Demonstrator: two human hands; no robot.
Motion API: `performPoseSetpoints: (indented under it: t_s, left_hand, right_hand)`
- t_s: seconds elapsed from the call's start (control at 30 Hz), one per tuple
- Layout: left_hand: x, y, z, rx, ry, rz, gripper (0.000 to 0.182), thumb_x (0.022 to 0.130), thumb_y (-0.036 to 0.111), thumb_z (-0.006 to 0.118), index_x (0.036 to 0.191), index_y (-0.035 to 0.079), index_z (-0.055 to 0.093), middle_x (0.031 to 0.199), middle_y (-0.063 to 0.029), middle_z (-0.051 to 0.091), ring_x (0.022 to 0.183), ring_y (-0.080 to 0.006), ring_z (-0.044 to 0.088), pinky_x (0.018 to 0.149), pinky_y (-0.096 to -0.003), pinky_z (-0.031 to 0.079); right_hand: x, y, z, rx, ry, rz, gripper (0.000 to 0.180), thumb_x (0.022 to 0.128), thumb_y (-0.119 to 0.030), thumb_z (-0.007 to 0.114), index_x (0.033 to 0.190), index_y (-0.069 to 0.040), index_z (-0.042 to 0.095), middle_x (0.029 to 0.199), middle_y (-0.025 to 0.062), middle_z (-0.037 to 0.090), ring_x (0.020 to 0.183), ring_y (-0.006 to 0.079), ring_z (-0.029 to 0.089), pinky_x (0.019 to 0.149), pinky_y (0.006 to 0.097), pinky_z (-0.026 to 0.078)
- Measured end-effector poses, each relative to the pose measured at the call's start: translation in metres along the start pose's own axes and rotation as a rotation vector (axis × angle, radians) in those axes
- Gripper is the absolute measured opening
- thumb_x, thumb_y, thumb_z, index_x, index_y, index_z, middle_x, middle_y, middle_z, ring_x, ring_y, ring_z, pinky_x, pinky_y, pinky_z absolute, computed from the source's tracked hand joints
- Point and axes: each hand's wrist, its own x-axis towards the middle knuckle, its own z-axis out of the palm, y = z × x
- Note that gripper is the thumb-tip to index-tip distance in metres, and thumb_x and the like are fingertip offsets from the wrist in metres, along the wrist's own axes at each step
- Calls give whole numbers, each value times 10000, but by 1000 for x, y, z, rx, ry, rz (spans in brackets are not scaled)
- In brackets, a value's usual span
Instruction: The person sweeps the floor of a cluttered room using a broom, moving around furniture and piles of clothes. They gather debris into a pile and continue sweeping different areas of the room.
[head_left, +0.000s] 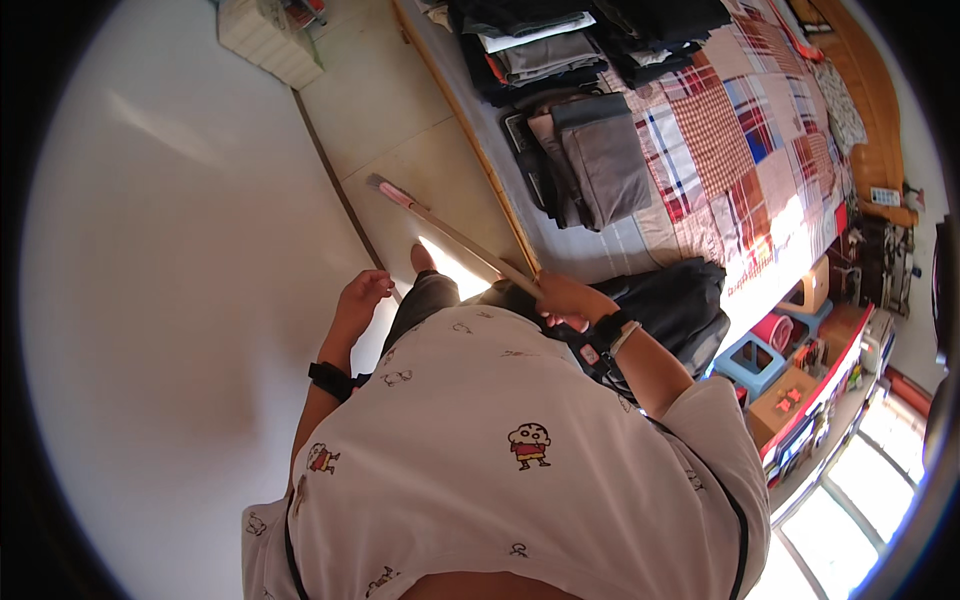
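My right hand (564, 296) is closed around the pale handle (480, 250) of a broom. The stick slants away from me to the far left, down to a small brush head (396, 193) with a pink part and grey bristles, low over the tiled floor (375, 120). I cannot tell whether the bristles touch the tiles. My left hand (366, 291) hangs beside the white wall (180, 300), fingers loosely curled, with nothing visible in it. One shoe tip (422, 258) shows beyond my dark trousers (424, 296).
At my right is a bed with a patchwork quilt (720, 157) and a wooden edge (480, 157). Folded grey trousers (606, 161) and stacked dark clothes (525, 22) lie on it. A dark garment (667, 307) hangs near my right arm. Blue plastic stools (750, 364) and a cardboard box (780, 401) stand farther right.
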Motion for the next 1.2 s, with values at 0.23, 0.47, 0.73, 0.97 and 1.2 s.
performPoseSetpoints:
  t_s: [0.23, 0.47, 0.73, 0.97, 1.2]
  left_hand:
    - [49, 6, -34, 237, -349, -23, 260, 922, 252, 502, 1066, 43, 554, 950, -54, 634, 842, -126, 585, 754, -253, 442]
    - [64, 34, -33, 37, -437, -119, 235, 937, 251, 475, 1057, 63, 551, 976, -61, 628, 853, -126, 583, 749, -253, 456]
    - [77, 77, -45, 280, -395, 1, 233, 940, 256, 467, 1055, 73, 553, 986, -58, 625, 866, -121, 583, 747, -245, 444]
    - [113, 132, -51, 515, -471, 174, 258, 928, 272, 482, 1066, 66, 554, 967, -27, 619, 852, -105, 567, 781, -246, 422]
    - [148, 102, -45, 625, -784, -2, 276, 917, 231, 508, 1078, 11, 552, 971, -66, 625, 858, -125, 578, 782, -263, 453]
  right_hand:
    - [-49, 18, 102, 553, 165, 75, 496, 823, -123, 583, 1263, 22, 407, 658, 81, 543, 455, 136, 468, 424, 273, 401]
    - [-111, 78, 214, 637, 369, 259, 313, 870, -167, 537, 1123, 9, 478, 756, 111, 581, 583, 165, 539, 514, 300, 448]
    - [-84, 190, 401, 1451, 605, 520, 174, 866, -91, 532, 1023, -17, 511, 676, 69, 511, 532, 177, 498, 430, 311, 424]
    - [6, 263, 508, 1832, 816, 396, 75, 845, -67, 531, 872, 4, 530, 648, 65, 497, 534, 179, 503, 447, 295, 414]
    - [64, 174, 328, 651, 966, 270, 205, 771, -129, 579, 614, -21, 503, 578, 44, 516, 490, 198, 489, 436, 321, 358]
